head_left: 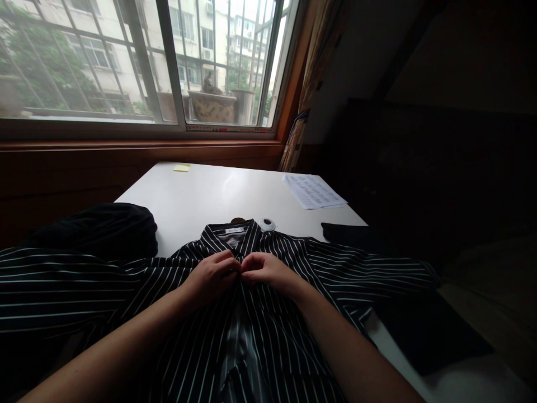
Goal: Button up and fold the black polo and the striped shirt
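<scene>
- Striped shirt (pixel 274 322) here: smooth cloth, softly creased!
- Dark bundle (pixel 98 226) beside it, matt cloth in folds.
- Now the worktop (pixel 205 193), smooth and glossy, catching window light.
- Printed sheets (pixel 314 191): plain matt paper.
- Window ledge (pixel 146 145), wood with a polished sheen!
- Curtain (pixel 297 134): gathered patterned cloth.

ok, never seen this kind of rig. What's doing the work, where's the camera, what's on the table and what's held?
No machine here: a person works bare-handed. The one picture comes from a camera on their head, looking forward and down, so their left hand and right hand reach in from below.

On the white table a striped shirt lies front up, collar away from the wearer. Around it are a dark cloth bundle, printed papers, a yellow note and a small white round object.

Both hands' fingers pinch the shirt's front just below the collar; the exact spot is too small to make out.
</scene>
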A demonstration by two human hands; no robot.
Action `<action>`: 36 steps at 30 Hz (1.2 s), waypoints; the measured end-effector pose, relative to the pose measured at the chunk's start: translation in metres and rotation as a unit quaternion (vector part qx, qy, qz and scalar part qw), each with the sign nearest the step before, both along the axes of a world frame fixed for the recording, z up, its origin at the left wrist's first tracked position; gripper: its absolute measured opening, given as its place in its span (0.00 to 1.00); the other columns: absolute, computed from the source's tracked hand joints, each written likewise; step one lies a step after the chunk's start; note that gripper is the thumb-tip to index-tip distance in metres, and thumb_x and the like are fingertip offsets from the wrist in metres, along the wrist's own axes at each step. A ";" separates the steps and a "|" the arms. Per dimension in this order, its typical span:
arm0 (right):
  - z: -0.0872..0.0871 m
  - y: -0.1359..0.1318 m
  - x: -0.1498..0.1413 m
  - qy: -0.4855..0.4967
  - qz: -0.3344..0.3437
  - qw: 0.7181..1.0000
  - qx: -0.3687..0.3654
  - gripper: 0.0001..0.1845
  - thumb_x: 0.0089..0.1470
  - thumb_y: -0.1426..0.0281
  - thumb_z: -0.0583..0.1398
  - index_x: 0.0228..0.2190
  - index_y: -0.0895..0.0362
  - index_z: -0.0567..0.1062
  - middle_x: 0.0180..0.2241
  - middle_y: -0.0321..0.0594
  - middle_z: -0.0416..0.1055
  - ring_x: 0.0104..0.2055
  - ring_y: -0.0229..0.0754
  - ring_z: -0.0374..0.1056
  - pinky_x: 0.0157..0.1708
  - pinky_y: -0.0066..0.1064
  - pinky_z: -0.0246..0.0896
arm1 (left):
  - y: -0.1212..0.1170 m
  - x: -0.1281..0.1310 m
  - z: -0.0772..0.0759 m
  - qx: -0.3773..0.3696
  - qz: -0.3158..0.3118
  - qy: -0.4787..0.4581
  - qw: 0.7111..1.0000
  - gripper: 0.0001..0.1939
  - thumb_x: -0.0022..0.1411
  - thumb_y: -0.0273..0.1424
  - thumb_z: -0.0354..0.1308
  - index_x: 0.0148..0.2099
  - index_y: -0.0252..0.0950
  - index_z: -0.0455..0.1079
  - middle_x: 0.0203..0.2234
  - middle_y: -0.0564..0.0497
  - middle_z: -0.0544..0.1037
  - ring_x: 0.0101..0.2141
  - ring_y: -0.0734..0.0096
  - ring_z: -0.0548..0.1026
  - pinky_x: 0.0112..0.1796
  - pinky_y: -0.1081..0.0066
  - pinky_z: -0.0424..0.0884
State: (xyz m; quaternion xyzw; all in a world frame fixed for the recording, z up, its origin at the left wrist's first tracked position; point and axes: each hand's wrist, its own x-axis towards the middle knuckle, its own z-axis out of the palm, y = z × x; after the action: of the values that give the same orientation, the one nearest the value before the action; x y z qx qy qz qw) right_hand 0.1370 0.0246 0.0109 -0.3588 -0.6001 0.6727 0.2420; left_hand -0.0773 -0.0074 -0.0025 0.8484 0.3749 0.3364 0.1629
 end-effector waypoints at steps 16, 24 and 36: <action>-0.002 0.005 0.004 -0.010 0.007 1.000 -0.003 0.17 0.49 0.59 0.67 0.34 0.60 0.77 0.25 0.36 0.74 0.27 0.35 0.69 0.31 0.28 0.65 | 0.001 0.000 -0.001 0.043 -0.002 -0.010 0.999 0.07 0.67 0.27 0.53 0.36 0.36 0.71 0.33 0.49 0.73 0.32 0.73 0.72 0.34 0.74 0.69; 0.003 0.003 0.006 -0.024 0.019 1.000 0.004 0.16 0.46 0.61 0.69 0.33 0.59 0.78 0.22 0.32 0.70 0.24 0.33 0.64 0.25 0.26 0.57 | 0.001 0.000 -0.001 0.076 0.005 0.009 0.997 0.12 0.69 0.30 0.52 0.33 0.35 0.71 0.32 0.49 0.74 0.31 0.73 0.71 0.33 0.74 0.69; 0.001 0.003 0.008 -0.021 0.031 0.999 0.005 0.14 0.46 0.63 0.69 0.34 0.58 0.78 0.26 0.34 0.72 0.27 0.34 0.65 0.27 0.26 0.57 | 0.001 0.001 -0.002 0.086 0.002 0.014 0.996 0.11 0.69 0.29 0.54 0.32 0.35 0.70 0.32 0.49 0.74 0.32 0.73 0.72 0.33 0.74 0.68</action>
State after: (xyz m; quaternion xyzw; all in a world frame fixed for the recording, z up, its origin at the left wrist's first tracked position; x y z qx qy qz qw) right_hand 0.1447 0.0277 0.0118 -0.3525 -0.6196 0.6692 0.2099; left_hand -0.0767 -0.0069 -0.0042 0.8630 0.3484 0.3562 0.0832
